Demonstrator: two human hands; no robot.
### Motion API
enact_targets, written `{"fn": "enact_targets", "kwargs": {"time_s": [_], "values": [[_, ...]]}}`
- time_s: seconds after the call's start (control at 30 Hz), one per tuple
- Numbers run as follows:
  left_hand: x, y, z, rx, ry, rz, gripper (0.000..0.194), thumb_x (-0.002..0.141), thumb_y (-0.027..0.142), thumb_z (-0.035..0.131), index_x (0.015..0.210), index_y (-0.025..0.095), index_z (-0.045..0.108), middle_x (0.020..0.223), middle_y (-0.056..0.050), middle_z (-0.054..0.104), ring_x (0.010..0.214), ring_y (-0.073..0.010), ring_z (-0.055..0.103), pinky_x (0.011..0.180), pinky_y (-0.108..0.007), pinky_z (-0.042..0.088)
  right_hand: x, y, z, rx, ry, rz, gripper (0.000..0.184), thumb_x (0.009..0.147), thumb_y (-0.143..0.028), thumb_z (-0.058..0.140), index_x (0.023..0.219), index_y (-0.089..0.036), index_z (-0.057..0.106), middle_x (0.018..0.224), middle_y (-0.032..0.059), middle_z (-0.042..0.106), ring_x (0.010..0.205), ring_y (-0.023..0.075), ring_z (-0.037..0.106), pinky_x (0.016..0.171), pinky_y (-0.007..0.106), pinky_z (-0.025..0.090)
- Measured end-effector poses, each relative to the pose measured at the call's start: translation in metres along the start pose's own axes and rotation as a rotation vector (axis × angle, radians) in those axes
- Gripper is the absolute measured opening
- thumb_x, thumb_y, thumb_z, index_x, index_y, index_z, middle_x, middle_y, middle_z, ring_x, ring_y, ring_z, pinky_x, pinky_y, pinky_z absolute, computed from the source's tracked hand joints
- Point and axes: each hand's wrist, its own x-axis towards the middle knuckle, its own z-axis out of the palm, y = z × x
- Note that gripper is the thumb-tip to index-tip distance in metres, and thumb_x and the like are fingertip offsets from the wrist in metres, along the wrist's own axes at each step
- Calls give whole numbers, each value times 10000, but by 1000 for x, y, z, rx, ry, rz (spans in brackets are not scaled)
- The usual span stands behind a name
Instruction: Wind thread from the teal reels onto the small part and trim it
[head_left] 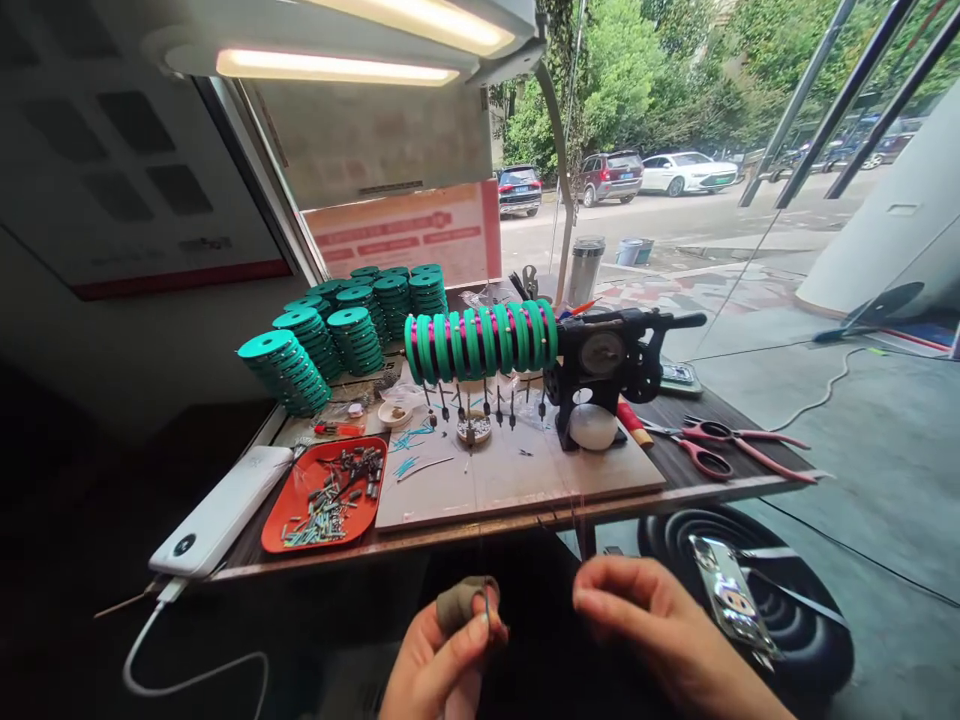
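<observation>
Below the table edge, my left hand (439, 665) is closed in a pinch, with brown wrapping round one fingertip. Between its thumb and finger shows a thin teal piece (487, 604), perhaps a short tube. My right hand (660, 625) is beside it, thumb and fingers pressed together; what they hold, if anything, is too fine to make out. Above both hands, a row of green spools (480, 342) sits on a black hand-cranked winder (604, 365). Small dark weights (471, 437) hang from the spools on thin lines.
An orange-red tray (279, 533) of small metal parts stands left, beside a white power bank (217, 515) with a cable. Stacked green spools (300, 350) fill the back left. Red-handled scissors (705, 458) and pliers (757, 440) lie right. A black stool (817, 650) holds a shiny packet (731, 595).
</observation>
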Motion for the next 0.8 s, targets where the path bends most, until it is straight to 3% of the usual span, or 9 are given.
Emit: {"fn": "enact_targets", "kwargs": {"time_s": [0.1, 0.3, 0.8], "values": [[-1, 1, 8, -27, -40, -40, 170, 499, 193, 794, 614, 123, 690, 661, -19, 584, 638, -114, 525, 688, -251, 476, -11, 10, 7, 197, -89, 101, 252, 633, -366, 722, 617, -141, 611, 518, -34, 483, 539, 97, 402, 564, 222, 317], [-3, 4, 15, -18, -101, -67, 130, 573, 172, 759, 662, 111, 686, 733, -27, 590, 676, -111, 525, 762, -288, 492, -11, 19, 14, 465, -160, 138, 224, 616, -306, 736, 577, -132, 600, 499, -31, 477, 529, 92, 376, 562, 218, 295], [-1, 6, 23, -16, -164, -82, 80, 631, 148, 716, 690, 107, 679, 715, -26, 605, 699, -117, 542, 762, -292, 504, -9, 27, 19, 541, -177, 126, 208, 657, -279, 732, 613, -124, 601, 561, -23, 512, 571, 86, 390, 593, 203, 299]]}}
